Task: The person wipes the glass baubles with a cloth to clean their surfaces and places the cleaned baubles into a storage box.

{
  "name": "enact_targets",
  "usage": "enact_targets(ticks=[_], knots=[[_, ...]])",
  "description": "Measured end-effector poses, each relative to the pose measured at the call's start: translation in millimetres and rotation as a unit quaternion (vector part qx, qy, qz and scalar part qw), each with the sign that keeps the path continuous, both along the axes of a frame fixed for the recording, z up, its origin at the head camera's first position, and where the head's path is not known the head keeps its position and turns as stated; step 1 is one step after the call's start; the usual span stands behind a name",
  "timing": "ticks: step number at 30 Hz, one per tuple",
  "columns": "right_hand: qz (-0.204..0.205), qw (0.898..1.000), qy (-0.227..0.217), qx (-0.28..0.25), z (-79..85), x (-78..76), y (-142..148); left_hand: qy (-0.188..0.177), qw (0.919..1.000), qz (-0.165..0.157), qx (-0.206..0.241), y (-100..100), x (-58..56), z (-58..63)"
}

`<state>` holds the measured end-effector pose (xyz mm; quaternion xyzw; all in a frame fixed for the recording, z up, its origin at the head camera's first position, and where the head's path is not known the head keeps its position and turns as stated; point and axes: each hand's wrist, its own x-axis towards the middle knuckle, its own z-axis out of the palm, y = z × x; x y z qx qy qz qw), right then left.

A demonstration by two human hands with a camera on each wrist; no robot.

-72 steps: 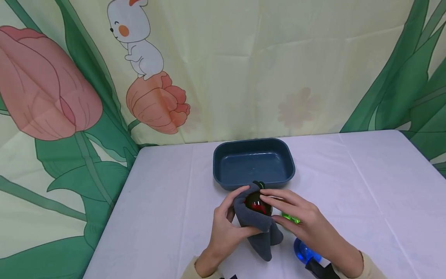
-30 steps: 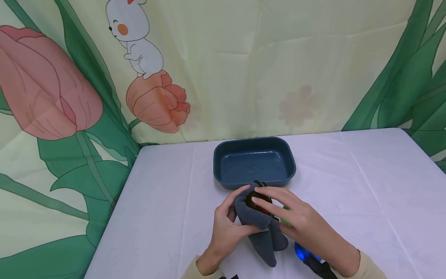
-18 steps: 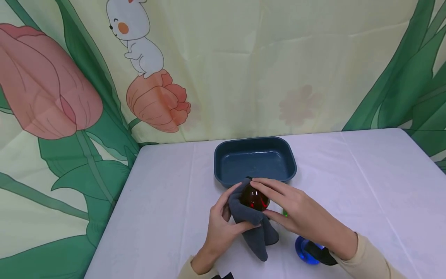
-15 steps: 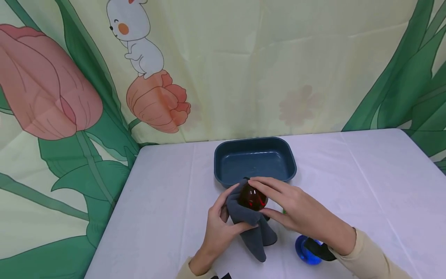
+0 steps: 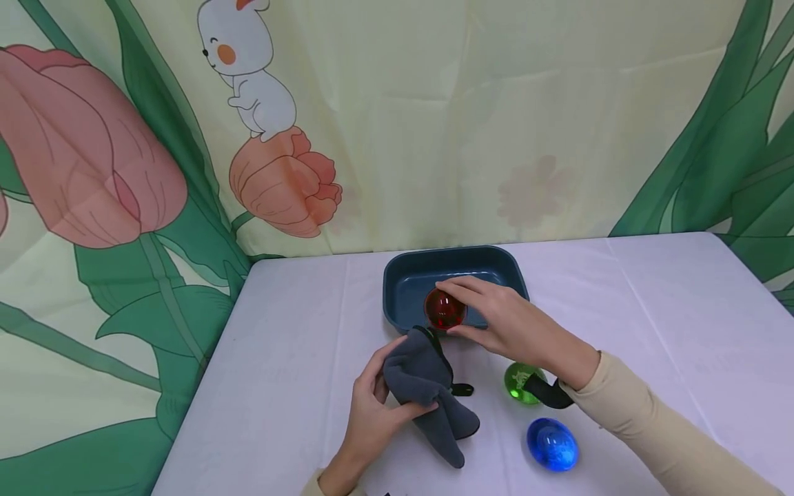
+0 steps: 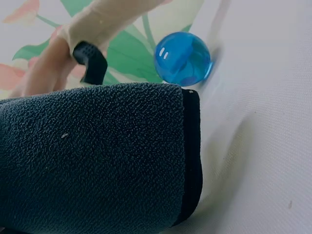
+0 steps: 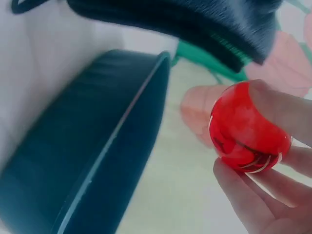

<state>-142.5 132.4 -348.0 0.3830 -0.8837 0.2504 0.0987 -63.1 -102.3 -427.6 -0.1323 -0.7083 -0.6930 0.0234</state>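
In the head view my right hand (image 5: 505,318) pinches a see-through red ball (image 5: 442,310) between thumb and fingers, over the front part of a dark blue bin (image 5: 391,296). The right wrist view shows the red ball (image 7: 243,126) held by the fingertips, above and beside the bin's wall (image 7: 131,117). My left hand (image 5: 378,406) grips a folded grey cloth (image 5: 418,386) with dark edging, thumb in front and fingers behind. The cloth (image 6: 97,156) fills much of the left wrist view and hides the left fingers there.
To the right of the cloth, a clear green ball (image 5: 515,380) rests on the white tablecloth (image 5: 291,386), partly behind a black strap (image 5: 548,393) at the right wrist. Nearer the front lies a clear blue ball (image 5: 552,444). A printed curtain (image 5: 403,138) hangs behind the table.
The right hand has taken the red ball out of the cloth's fold and moved it forward over the bin. The left hand has shifted left with the cloth. More of the green and blue balls shows.
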Motion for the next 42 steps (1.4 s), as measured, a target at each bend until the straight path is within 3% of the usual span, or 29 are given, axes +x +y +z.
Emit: enact_targets(ticks=[8, 18, 33, 42], knots=[[-0.043, 0.998, -0.022, 0.051, -12.4, -26.3, -10, -0.001, 0.9998, -0.019, -0.001, 1, 0.4, -2.7], [-0.080, 0.990, -0.070, 0.089, -31.6, -49.8, -15, -0.012, 0.9997, -0.019, -0.004, 1, 2.5, -4.4], [-0.084, 0.977, -0.155, 0.117, -51.6, -67.4, -13, 0.000, 0.9994, -0.036, -0.005, 4, 6.4, -7.2], [-0.085, 0.976, -0.174, 0.101, -56.3, -72.5, -15, -0.020, 0.9994, -0.026, -0.008, 5, 6.8, -6.0]])
